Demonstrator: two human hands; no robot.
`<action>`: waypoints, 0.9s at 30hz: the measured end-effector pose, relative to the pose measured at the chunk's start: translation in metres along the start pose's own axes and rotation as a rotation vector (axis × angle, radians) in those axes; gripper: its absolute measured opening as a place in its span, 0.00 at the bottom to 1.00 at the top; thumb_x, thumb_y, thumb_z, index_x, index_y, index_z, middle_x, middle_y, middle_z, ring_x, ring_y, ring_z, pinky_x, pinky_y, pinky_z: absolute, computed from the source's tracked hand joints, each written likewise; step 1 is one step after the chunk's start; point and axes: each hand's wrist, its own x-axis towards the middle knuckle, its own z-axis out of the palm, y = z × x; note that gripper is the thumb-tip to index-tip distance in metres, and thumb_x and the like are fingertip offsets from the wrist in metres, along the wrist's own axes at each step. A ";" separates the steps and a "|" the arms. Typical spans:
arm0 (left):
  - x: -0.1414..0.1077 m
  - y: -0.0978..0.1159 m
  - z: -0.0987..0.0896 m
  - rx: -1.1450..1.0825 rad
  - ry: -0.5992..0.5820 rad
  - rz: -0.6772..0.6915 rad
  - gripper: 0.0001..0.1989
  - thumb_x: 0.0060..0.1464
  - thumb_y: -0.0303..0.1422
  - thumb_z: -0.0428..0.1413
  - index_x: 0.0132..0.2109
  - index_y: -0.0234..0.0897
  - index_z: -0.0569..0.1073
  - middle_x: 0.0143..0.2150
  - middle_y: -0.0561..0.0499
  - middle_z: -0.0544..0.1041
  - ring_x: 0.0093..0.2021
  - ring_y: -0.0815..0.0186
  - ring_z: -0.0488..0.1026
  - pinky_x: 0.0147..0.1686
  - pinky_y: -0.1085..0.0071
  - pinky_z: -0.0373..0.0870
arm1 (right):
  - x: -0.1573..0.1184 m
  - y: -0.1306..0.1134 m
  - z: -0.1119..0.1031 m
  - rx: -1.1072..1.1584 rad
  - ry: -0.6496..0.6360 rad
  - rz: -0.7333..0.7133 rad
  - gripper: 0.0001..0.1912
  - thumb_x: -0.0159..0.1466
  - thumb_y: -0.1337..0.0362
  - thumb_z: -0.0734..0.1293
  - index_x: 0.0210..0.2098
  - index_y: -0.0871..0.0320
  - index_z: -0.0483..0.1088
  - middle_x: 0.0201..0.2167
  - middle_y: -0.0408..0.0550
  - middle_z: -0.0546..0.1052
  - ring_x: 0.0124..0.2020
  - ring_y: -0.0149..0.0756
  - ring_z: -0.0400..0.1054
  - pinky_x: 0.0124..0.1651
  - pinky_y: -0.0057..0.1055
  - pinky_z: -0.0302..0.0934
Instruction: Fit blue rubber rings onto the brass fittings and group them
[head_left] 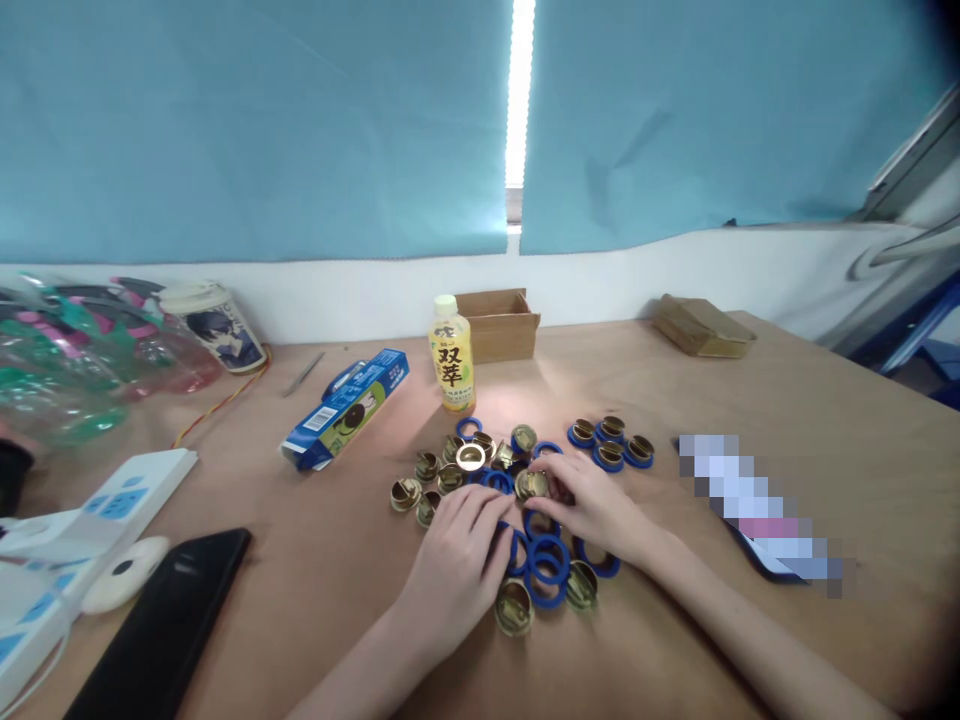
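Note:
My right hand (581, 500) pinches a round brass-coloured metal piece (531, 486) between thumb and fingers. Beside it, my left hand (466, 545) has its fingers curled down over the pile; its fingertips touch near a blue ring (517, 550), and what they hold, if anything, is hidden. Around both hands lie loose blue rings (549, 560) and several brass pieces (514, 607). Right of the pile, several brass pieces seated in blue rings (639, 451) form a small group.
Behind the pile stand a yellow drink bottle (453, 360) and a cardboard box (499, 330). A blue snack box (346, 410), power strip (112, 500) and black phone (161, 630) lie left. A blurred-out phone (757, 510) lies right, a brown packet (701, 325) behind it.

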 end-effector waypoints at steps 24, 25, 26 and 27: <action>0.001 -0.005 0.000 -0.045 0.053 0.110 0.19 0.62 0.32 0.56 0.58 0.33 0.66 0.51 0.38 0.80 0.52 0.53 0.77 0.52 0.52 0.75 | -0.013 -0.040 0.010 0.604 -0.006 0.222 0.16 0.58 0.57 0.74 0.40 0.57 0.69 0.25 0.39 0.71 0.27 0.31 0.65 0.29 0.27 0.60; 0.000 -0.006 0.000 -0.042 0.050 0.105 0.18 0.63 0.31 0.55 0.58 0.32 0.66 0.51 0.38 0.79 0.52 0.53 0.76 0.52 0.52 0.75 | -0.013 -0.041 0.009 0.607 -0.007 0.217 0.16 0.58 0.57 0.74 0.41 0.57 0.69 0.25 0.39 0.71 0.27 0.31 0.65 0.30 0.27 0.60; 0.000 -0.006 0.001 -0.040 0.043 0.101 0.18 0.63 0.31 0.55 0.59 0.32 0.65 0.52 0.38 0.79 0.54 0.52 0.76 0.53 0.52 0.74 | -0.012 -0.042 0.008 0.611 -0.011 0.213 0.15 0.59 0.57 0.74 0.41 0.57 0.69 0.25 0.38 0.70 0.27 0.31 0.66 0.30 0.27 0.61; 0.000 -0.006 0.001 -0.037 0.040 0.100 0.19 0.63 0.31 0.54 0.59 0.32 0.65 0.53 0.38 0.78 0.55 0.52 0.75 0.53 0.51 0.74 | -0.011 -0.042 0.006 0.617 -0.014 0.211 0.14 0.60 0.57 0.72 0.41 0.56 0.69 0.24 0.38 0.70 0.27 0.32 0.66 0.30 0.27 0.61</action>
